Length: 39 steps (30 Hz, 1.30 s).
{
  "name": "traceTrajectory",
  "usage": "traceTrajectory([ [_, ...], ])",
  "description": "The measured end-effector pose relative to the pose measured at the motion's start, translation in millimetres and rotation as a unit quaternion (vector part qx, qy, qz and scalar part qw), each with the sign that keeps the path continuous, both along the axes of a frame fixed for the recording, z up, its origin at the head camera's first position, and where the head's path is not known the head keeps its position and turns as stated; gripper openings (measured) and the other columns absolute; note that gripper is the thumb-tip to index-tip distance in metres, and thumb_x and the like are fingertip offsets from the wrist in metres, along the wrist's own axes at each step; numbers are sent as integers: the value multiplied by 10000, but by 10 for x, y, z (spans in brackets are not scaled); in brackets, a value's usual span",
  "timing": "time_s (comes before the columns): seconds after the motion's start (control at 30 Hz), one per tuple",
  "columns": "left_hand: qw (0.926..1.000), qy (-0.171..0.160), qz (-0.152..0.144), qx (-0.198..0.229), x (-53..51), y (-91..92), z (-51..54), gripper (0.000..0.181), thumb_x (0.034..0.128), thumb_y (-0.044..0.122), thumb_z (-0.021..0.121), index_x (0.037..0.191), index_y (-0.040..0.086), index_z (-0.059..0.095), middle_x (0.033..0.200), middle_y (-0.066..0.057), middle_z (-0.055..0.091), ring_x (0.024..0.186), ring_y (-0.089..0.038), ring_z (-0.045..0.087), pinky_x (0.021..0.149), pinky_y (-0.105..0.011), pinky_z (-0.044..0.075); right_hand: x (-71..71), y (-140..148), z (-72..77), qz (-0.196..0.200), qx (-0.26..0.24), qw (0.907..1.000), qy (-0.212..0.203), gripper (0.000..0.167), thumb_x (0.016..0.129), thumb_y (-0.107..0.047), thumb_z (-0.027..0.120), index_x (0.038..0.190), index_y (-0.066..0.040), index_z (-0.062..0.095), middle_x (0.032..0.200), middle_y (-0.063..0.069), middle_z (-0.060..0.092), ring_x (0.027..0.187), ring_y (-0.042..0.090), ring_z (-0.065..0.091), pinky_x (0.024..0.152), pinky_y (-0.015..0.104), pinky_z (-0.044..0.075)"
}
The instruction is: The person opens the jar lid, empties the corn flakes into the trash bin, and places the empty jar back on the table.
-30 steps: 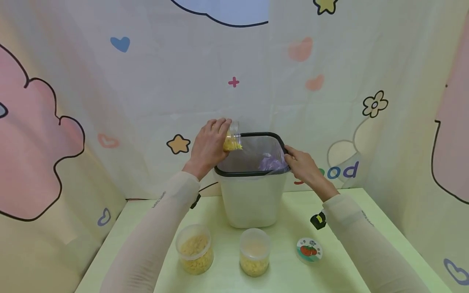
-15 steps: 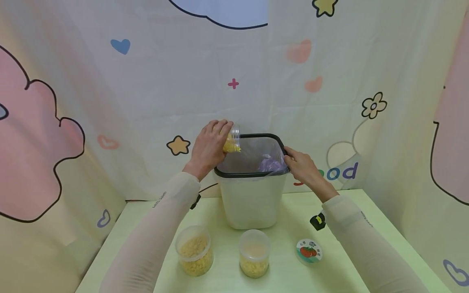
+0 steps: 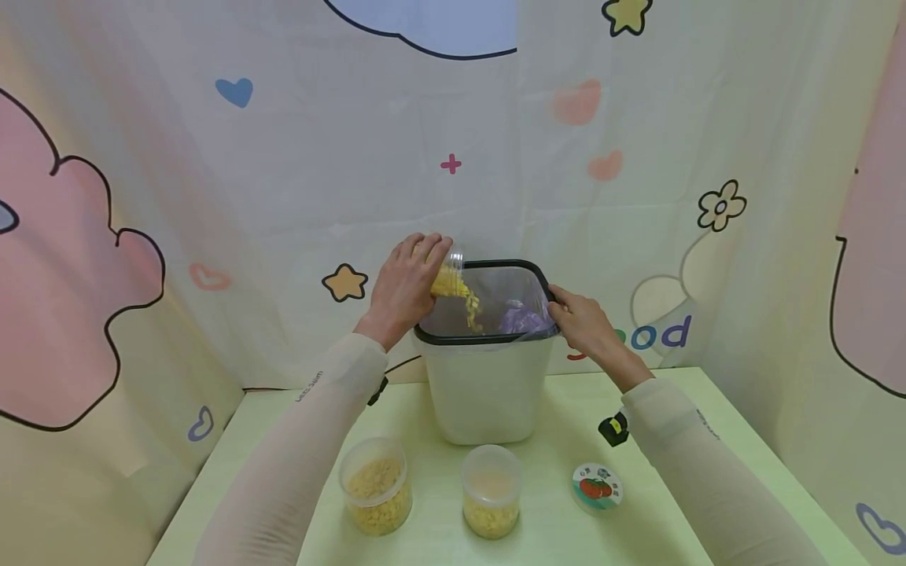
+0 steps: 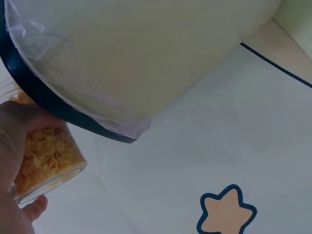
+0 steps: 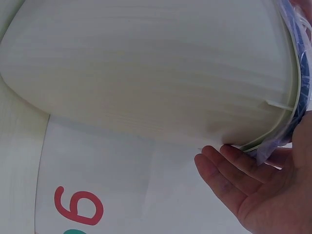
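My left hand (image 3: 405, 289) grips a clear jar (image 4: 51, 156) of yellow flakes, tipped with its mouth over the left side of a white trash can (image 3: 488, 393). Flakes (image 3: 473, 309) spill from the mouth down into the can. A dark rim (image 3: 488, 339) holds a thin clear liner, and a crumpled purple bag (image 3: 522, 318) lies inside at the right. At the can's right edge my right hand (image 3: 583, 321) holds the rim, thumb on top and fingers beneath, as the right wrist view shows. The can's bottom inside is hidden.
In front of the can stand a wide clear tub (image 3: 378, 487) and a smaller lidded tub (image 3: 491, 491), both with yellow flakes. A round lid with a tomato picture (image 3: 597, 487) lies at the right on the pale table (image 3: 545, 534). A patterned cloth (image 3: 318, 173) hangs close behind.
Flakes that sat at the jar's mouth now fall in a stream into the can. The jar is tilted slightly further down. My right hand stays on the rim.
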<state>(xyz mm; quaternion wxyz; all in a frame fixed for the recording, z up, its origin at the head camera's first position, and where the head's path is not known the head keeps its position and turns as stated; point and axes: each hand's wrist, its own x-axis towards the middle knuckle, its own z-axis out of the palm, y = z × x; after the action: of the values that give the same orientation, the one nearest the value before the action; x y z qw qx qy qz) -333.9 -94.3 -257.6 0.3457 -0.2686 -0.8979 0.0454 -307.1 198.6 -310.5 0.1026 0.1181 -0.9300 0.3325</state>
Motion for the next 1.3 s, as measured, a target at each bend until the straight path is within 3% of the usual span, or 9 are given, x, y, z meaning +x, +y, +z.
traceTrajectory([
  [0.5, 10000, 45, -66, -45, -6, 24, 10, 779, 789, 102, 768, 1461, 141, 375, 1473, -88, 465, 1367, -306, 414, 1189, -417, 332, -4, -2, 6, -23, 41, 10000, 6, 543, 1021, -236, 346, 1525, -36, 318, 520, -24, 454, 428, 120, 425, 549, 290, 365],
  [0.87, 9997, 157, -18, -163, 6, 45, 6, 753, 805, 101, 753, 1448, 152, 365, 1468, -81, 462, 1366, -295, 414, 1189, -408, 332, -2, 3, 7, -30, 17, 10000, 6, 546, 1020, -245, 349, 1526, -43, 317, 607, 23, 503, 441, 117, 426, 558, 290, 373],
  [1.03, 9994, 261, -11, -242, -12, 65, -2, 747, 803, 94, 751, 1439, 153, 364, 1462, -79, 464, 1362, -296, 416, 1183, -416, 340, -6, 15, -4, -45, 8, 10000, 18, 554, 1013, -248, 347, 1526, -41, 317, 803, 113, 613, 470, 121, 425, 574, 286, 386],
  [1.3, 9982, 465, -54, -372, -22, 60, -14, 688, 823, 49, 702, 1421, 146, 376, 1441, -86, 473, 1348, -298, 422, 1176, -410, 346, -15, 3, -5, 19, -93, 10000, -15, 552, 1011, -233, 354, 1525, -33, 316, 738, 84, 545, 456, 120, 444, 513, 276, 385],
])
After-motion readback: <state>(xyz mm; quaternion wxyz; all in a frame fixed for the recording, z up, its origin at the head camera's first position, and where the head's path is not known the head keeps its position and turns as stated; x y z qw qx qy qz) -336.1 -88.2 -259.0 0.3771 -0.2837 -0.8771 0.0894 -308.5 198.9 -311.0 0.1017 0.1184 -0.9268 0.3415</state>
